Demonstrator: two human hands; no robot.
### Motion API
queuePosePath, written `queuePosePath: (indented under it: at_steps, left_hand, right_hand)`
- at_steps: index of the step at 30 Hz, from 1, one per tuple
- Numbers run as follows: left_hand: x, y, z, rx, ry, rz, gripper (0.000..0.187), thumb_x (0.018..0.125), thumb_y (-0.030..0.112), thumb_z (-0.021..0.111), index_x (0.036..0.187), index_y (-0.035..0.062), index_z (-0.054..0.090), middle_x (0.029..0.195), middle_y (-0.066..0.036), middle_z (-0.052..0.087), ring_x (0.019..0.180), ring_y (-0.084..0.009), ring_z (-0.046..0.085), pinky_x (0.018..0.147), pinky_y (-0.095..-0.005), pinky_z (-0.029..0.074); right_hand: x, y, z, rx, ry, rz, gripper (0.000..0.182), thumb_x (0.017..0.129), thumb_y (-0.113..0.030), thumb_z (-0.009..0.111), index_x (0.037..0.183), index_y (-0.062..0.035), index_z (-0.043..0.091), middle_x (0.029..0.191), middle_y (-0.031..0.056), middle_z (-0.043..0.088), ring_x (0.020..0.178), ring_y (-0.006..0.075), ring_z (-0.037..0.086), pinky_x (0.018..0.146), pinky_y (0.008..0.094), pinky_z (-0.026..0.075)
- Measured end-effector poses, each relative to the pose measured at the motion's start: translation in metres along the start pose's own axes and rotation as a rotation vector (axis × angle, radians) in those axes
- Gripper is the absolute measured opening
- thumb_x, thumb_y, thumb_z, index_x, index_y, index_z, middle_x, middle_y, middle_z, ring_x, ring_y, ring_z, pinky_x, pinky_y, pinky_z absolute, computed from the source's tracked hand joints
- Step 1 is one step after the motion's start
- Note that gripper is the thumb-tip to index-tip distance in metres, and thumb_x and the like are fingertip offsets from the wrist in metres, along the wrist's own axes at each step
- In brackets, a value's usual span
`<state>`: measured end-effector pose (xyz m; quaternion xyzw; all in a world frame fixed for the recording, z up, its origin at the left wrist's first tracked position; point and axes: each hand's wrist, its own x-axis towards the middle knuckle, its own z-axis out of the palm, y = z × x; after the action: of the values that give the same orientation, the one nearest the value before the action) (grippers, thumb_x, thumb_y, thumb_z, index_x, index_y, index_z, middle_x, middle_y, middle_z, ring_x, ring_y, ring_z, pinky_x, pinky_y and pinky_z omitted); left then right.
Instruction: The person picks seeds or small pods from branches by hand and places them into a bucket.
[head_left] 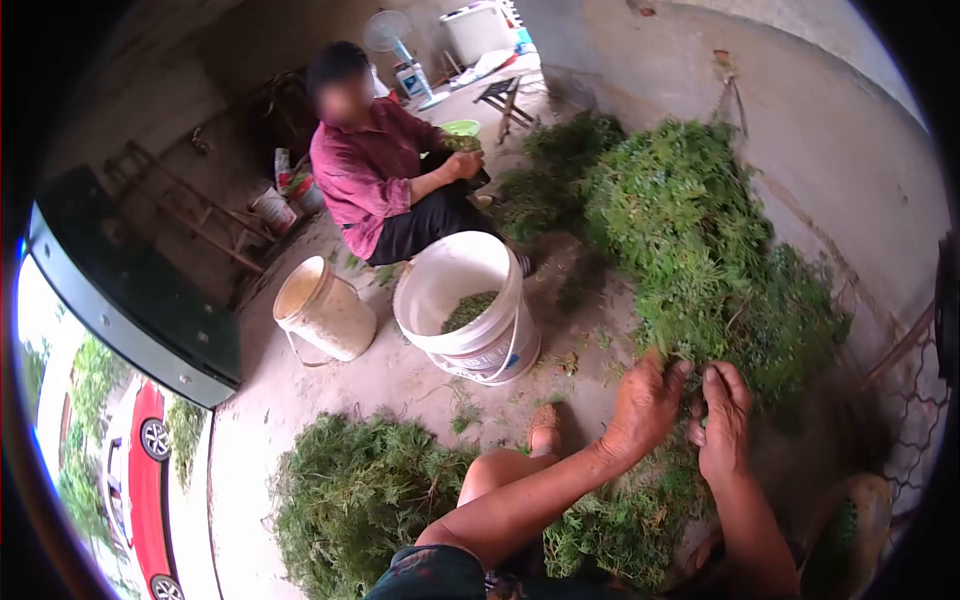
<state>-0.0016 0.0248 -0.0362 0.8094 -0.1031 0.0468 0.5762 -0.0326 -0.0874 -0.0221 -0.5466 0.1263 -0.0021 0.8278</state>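
Observation:
My left hand (645, 405) is closed, thumb and fingers pinched on a green leafy sprig that blends into the foliage behind. Just right of it, my right hand (724, 418) has its fingers curled in; a little green shows at them, too small to name. Both hands are in front of a large heap of feathery green branches (690, 240) against the wall. Below and between my forearms lie more cut branches (625, 530). A white bucket (510, 330) ahead of my foot holds small green pieces (468, 311) at its bottom.
Another person (370, 170) sits across from me, handling greenery over a light green basin (461, 128). A dirty cream bucket (335, 315) stands left of the white one. A second branch pile (360, 500) lies by my left knee. A folding stool (503, 100) and fan (390, 35) are behind.

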Motion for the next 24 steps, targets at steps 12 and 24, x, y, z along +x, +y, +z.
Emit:
queuePosePath:
  at_steps: [12, 24]
  left_hand:
    - [0.02, -0.02, -0.03, -0.468, 0.106, -0.187, 0.017, 0.083, 0.014, 0.052, 0.084, -0.0036, 0.051, 0.067, -0.007, 0.055, 0.059, -0.0126, 0.051, 0.05, -0.0301, 0.042]
    - [0.012, -0.039, -0.052, -0.03, 0.255, -0.056, 0.018, 0.068, 0.011, 0.06, 0.078, -0.0028, 0.056, 0.072, -0.022, 0.058, 0.073, -0.0393, 0.057, 0.064, -0.0432, 0.046]
  right_hand:
    - [0.025, 0.051, -0.004, -0.654, -0.256, -0.275, 0.017, 0.09, -0.009, 0.047, 0.103, 0.0008, 0.05, 0.088, 0.0019, 0.051, 0.08, 0.0092, 0.045, 0.071, 0.0241, 0.039]
    - [0.03, 0.059, 0.026, -0.278, -0.175, 0.07, 0.041, 0.086, -0.028, 0.051, 0.121, -0.0075, 0.043, 0.076, -0.0008, 0.043, 0.045, 0.0022, 0.029, 0.038, 0.0176, 0.023]
